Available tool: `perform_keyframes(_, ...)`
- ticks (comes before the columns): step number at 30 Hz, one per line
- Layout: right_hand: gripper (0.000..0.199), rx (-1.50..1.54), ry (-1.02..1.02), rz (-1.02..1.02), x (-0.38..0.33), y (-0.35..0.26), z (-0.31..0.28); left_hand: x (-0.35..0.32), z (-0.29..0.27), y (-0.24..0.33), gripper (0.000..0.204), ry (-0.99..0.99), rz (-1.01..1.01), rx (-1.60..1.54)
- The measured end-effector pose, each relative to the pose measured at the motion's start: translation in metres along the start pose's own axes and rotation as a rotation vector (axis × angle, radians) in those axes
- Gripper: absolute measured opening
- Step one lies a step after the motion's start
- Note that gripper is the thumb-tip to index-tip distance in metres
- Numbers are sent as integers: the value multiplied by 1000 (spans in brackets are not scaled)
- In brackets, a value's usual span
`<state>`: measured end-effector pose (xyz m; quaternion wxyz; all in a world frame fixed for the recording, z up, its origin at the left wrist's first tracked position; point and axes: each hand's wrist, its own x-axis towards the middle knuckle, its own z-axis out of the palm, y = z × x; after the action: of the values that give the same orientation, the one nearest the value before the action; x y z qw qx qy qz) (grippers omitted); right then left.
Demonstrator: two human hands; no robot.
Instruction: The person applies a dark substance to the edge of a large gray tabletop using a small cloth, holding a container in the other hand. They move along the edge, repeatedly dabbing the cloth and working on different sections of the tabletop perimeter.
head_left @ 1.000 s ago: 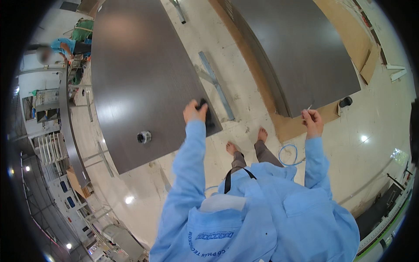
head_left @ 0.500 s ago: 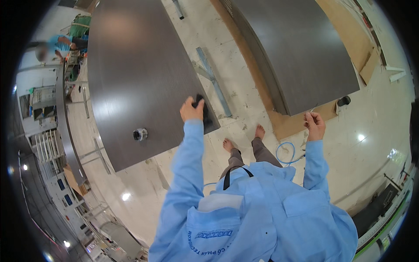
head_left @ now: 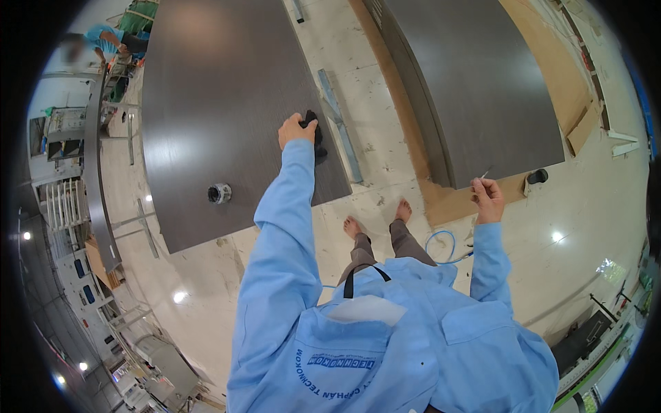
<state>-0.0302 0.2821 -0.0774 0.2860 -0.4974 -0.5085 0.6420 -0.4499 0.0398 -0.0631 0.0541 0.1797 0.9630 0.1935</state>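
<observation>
My left hand [head_left: 296, 131] grips a black cloth [head_left: 315, 141], which lies against the right edge area of a large dark brown panel [head_left: 220, 89]. Closer to me on that panel stands a small open jar [head_left: 219, 193] with dark smears. In the fingertips of my right hand [head_left: 488, 199] is a thin, light-coloured stick-like tool [head_left: 487, 173], pointing up and away; its exact kind is too small to make out. This hand is just off the near edge of a second dark panel stack [head_left: 496, 89].
Metal supports [head_left: 339, 124] show between the panels. Brown cardboard [head_left: 447, 204] lies under the right stack, with a black cup [head_left: 538, 176] near its corner. A blue hose [head_left: 441, 242] curls on the floor by my feet. Another person [head_left: 103, 38] is at the far left.
My left hand has moved farther away along the panel's right edge with the black cloth. My right hand still pinches the thin tool, now more plainly visible.
</observation>
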Motion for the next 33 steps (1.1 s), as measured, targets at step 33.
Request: perform_keyframes(33, 8, -127, -52, -28, 19, -23, 13, -218, -6, -49, 38, -660, 40, -316)
